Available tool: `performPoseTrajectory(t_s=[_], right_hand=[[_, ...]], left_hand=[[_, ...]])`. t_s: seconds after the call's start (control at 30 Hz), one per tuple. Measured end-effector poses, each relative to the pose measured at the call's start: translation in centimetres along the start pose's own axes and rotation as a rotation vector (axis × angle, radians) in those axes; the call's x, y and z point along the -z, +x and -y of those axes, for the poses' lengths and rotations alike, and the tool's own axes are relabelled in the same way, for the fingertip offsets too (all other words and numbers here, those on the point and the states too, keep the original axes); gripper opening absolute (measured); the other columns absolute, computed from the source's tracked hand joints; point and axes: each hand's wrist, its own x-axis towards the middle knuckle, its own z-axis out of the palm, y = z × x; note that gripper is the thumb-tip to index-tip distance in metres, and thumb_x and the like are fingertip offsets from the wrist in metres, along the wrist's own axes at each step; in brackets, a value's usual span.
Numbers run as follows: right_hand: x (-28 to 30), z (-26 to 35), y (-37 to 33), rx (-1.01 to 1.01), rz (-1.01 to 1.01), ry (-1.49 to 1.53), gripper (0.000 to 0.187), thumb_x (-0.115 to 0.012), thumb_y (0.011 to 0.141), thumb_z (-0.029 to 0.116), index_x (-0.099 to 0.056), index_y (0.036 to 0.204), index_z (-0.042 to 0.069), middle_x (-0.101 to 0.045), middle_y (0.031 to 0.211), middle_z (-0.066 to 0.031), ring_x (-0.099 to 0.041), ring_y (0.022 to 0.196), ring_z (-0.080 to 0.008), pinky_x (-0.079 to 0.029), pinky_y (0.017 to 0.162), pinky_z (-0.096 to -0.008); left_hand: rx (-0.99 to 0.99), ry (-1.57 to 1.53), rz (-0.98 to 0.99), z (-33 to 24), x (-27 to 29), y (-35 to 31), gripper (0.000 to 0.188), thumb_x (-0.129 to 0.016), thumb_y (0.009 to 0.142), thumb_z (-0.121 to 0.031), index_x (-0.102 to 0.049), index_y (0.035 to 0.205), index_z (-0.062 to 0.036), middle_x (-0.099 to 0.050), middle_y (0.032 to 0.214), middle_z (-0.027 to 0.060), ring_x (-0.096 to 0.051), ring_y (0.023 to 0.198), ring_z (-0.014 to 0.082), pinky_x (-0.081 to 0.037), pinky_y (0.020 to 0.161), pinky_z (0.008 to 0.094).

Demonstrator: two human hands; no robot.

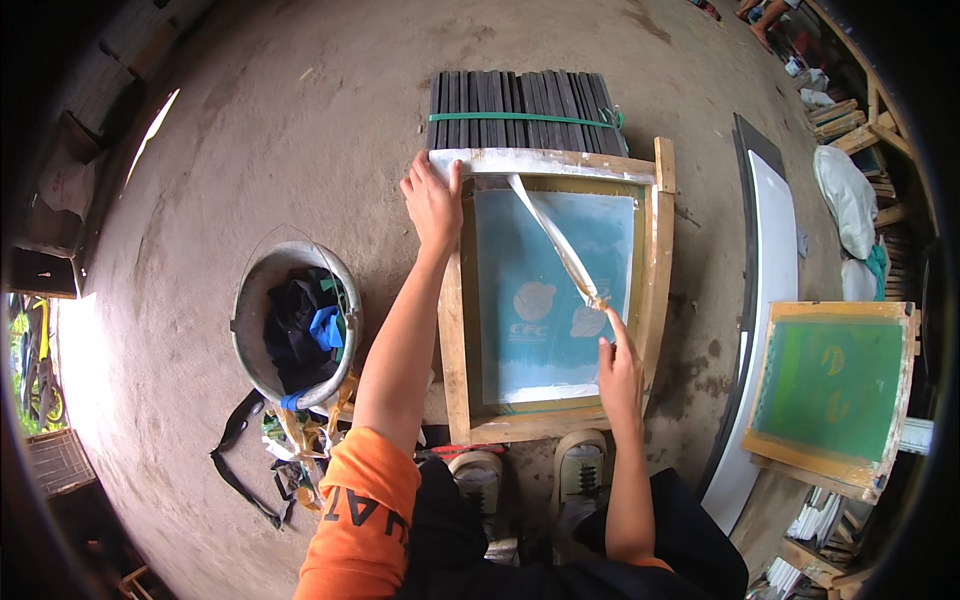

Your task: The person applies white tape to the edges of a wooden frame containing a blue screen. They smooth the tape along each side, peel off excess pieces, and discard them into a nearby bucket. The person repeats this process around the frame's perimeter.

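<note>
A wooden screen-printing frame (pixel 455 350) with pale blue mesh (pixel 510 260) lies in front of me, its far bar streaked with white. My left hand (pixel 434 203) grips the far left corner, fingers over the bar and thumb on top. From that far bar a whitish strip of tape (pixel 548 226) stretches slantwise across the mesh, twisted and brownish at its near end. My right hand (pixel 620 370), over the mesh's right side, has that end at its fingertips, pinched as far as I can make out. White residue (pixel 550 393) lies along the mesh's near edge.
Beyond the frame stands a strapped bundle of dark slats (pixel 520 95). A bucket (pixel 246 350) of dark and blue cloth is at left, with tape scraps (pixel 300 440) beside it. A long white board (pixel 775 230) and a green-meshed screen (pixel 830 370) lie at right. My shoes (pixel 580 465) touch the near side.
</note>
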Motion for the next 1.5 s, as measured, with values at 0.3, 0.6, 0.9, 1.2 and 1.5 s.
performPoseTrajectory(t_s=[0.3, 0.6, 0.9, 1.2, 1.5], right_hand=[[-2.3, -0.9, -0.6, -0.032, -0.359, 0.976, 0.035, -0.043, 0.096, 0.008, -0.046, 0.13, 0.001, -0.049, 0.104, -0.0084, -0.057, 0.085, -0.0141, -0.05, 0.075, -0.0297], [-4.6, 2.0, 11.0, 0.157, -0.206, 0.352, 0.035, -0.052, 0.094, 0.023, -0.052, 0.118, -0.003, -0.049, 0.118, -0.0169, -0.05, 0.111, -0.0299, -0.04, 0.095, -0.0396], [-10.3, 10.0, 17.2, 0.048, -0.02, -0.07, 0.028, -0.045, 0.094, 0.028, -0.053, 0.102, 0.002, -0.065, 0.08, -0.0204, -0.064, 0.079, -0.0385, -0.051, 0.066, -0.0468], [-10.5, 11.2, 11.2, 0.121, 0.052, 0.075, 0.018, -0.039, 0.095, 0.018, -0.052, 0.096, 0.004, -0.062, 0.07, -0.0246, -0.062, 0.07, -0.0426, -0.049, 0.06, -0.0505], [-7.9, 9.9, 2.0, 0.092, 0.082, 0.206, 0.014, -0.044, 0.096, 0.016, -0.048, 0.092, 0.004, -0.056, 0.055, -0.0196, -0.059, 0.058, -0.0407, -0.042, 0.045, -0.0469]], left_hand=[[-0.001, -0.009, -0.025, -0.3, 0.1, 0.0, 0.055, -0.058, 0.087, -0.037, -0.043, 0.126, -0.0008, -0.055, 0.116, 0.0187, -0.048, 0.106, 0.0353, -0.042, 0.091, 0.0431], [0.048, -0.079, -0.001, 0.4, 0.6, 0.0, 0.049, -0.055, 0.089, -0.038, -0.047, 0.122, -0.0027, -0.058, 0.112, 0.0186, -0.05, 0.103, 0.0345, -0.042, 0.089, 0.0423], [0.11, 0.049, 0.005, -1.2, 0.3, 0.1, 0.049, -0.049, 0.09, -0.046, -0.047, 0.121, -0.0081, -0.058, 0.116, 0.011, -0.05, 0.107, 0.0322, -0.042, 0.087, 0.0451], [0.177, 0.054, 0.023, -1.2, 0.3, 0.0, 0.048, -0.051, 0.088, -0.048, -0.047, 0.121, -0.0134, -0.058, 0.113, 0.0126, -0.051, 0.104, 0.0335, -0.045, 0.086, 0.0443], [0.128, 0.034, -0.005, -0.9, 0.3, 0.0, 0.05, -0.052, 0.088, -0.047, -0.048, 0.121, -0.01, -0.057, 0.113, 0.0147, -0.05, 0.104, 0.0344, -0.045, 0.087, 0.0445]])
